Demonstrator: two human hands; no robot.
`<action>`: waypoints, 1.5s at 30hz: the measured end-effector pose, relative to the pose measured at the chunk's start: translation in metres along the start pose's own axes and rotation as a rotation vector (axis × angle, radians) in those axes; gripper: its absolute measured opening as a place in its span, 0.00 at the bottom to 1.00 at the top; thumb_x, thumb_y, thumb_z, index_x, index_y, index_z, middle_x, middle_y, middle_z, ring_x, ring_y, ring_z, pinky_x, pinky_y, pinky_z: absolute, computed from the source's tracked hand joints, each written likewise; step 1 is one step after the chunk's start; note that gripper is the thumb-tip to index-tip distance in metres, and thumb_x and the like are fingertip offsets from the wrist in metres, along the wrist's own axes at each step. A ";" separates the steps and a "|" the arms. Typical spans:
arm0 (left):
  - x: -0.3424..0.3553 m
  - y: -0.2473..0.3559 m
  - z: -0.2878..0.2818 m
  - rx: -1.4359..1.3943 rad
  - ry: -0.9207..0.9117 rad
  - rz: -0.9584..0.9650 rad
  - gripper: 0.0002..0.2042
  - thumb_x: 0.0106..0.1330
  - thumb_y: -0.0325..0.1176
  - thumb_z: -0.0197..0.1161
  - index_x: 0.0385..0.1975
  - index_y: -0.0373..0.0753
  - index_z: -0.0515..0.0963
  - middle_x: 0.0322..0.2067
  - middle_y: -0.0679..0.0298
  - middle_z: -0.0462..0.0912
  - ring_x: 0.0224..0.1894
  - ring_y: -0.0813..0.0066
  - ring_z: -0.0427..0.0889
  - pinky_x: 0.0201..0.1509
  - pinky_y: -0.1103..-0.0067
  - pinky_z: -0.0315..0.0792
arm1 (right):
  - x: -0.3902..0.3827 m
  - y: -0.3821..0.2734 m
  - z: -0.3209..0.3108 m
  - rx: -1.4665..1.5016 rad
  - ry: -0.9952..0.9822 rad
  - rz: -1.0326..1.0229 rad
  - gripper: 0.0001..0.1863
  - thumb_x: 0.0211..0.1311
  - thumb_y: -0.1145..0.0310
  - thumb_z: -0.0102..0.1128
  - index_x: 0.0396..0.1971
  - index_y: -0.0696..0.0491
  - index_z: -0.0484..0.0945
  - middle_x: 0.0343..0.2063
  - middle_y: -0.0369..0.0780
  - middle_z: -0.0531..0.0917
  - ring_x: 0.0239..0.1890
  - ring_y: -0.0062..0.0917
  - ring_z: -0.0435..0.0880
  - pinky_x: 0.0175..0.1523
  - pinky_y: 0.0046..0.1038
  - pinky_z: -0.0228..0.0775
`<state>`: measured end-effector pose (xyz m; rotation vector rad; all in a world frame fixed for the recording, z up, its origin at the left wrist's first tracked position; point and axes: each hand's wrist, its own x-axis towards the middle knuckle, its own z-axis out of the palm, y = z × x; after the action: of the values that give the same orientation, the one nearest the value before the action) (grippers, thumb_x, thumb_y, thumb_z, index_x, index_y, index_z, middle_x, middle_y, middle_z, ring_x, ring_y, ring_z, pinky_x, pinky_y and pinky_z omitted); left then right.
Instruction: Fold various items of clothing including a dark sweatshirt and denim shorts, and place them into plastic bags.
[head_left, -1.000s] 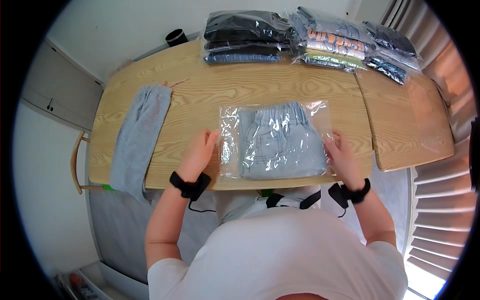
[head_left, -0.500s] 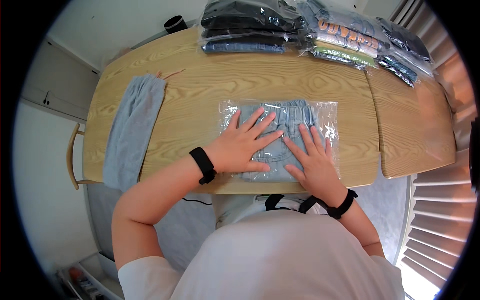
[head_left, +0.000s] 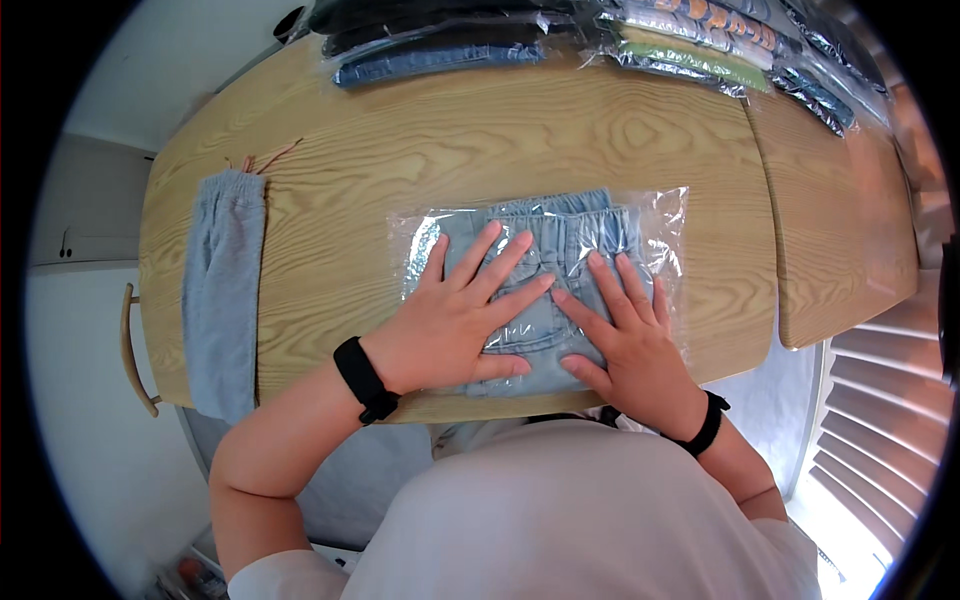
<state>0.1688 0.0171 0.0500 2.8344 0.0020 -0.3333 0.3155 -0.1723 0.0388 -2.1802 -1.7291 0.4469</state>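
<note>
Folded light-blue jeans [head_left: 590, 232] with an elastic waistband lie inside a clear plastic bag [head_left: 664, 228] near the table's front edge. My left hand [head_left: 455, 320] rests on the left part of the bag, fingers spread over the denim. On the right part lies my right hand [head_left: 630, 335], its fingers also apart and stretched toward the waistband. Both palms face down, and neither hand grips anything. The two index fingers and thumbs point toward each other over the middle of the jeans.
Folded grey drawstring pants [head_left: 222, 290] lie at the table's left side. Stacks of bagged dark clothes and jeans [head_left: 440, 62] and bagged lighter garments [head_left: 690, 62] stand along the far edge. A wooden chair [head_left: 130, 345] stands at the left of the wooden table [head_left: 350, 220].
The view has shifted, bringing the table nearer and pushing the far stacks toward the top rim. Both hands remain spread on the bag, in nearly the same pose.
</note>
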 end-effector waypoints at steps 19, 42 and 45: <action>-0.038 -0.023 -0.026 -0.799 0.366 -0.115 0.30 0.61 0.42 0.60 0.62 0.41 0.61 0.65 0.53 0.55 0.67 0.60 0.52 0.67 0.68 0.49 | -0.032 0.019 -0.016 0.152 0.244 -0.065 0.33 0.51 0.62 0.64 0.59 0.47 0.65 0.63 0.48 0.59 0.65 0.43 0.55 0.64 0.46 0.48; -0.055 0.003 0.043 -0.850 0.600 -0.678 0.08 0.58 0.31 0.60 0.24 0.33 0.73 0.19 0.62 0.75 0.23 0.74 0.73 0.28 0.78 0.68 | -0.059 0.059 0.019 0.611 0.509 0.375 0.09 0.53 0.71 0.62 0.26 0.59 0.72 0.16 0.34 0.72 0.19 0.16 0.69 0.24 0.20 0.62; -0.051 0.008 0.048 -0.876 0.703 -0.667 0.05 0.63 0.29 0.56 0.30 0.34 0.69 0.20 0.63 0.75 0.23 0.75 0.74 0.27 0.79 0.68 | -0.054 0.057 0.009 0.803 0.443 0.500 0.08 0.57 0.73 0.59 0.28 0.59 0.70 0.18 0.38 0.75 0.22 0.20 0.75 0.28 0.22 0.66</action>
<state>0.1086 -0.0024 0.0187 1.8552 0.9753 0.4532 0.3501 -0.2372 0.0084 -1.8623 -0.5954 0.5861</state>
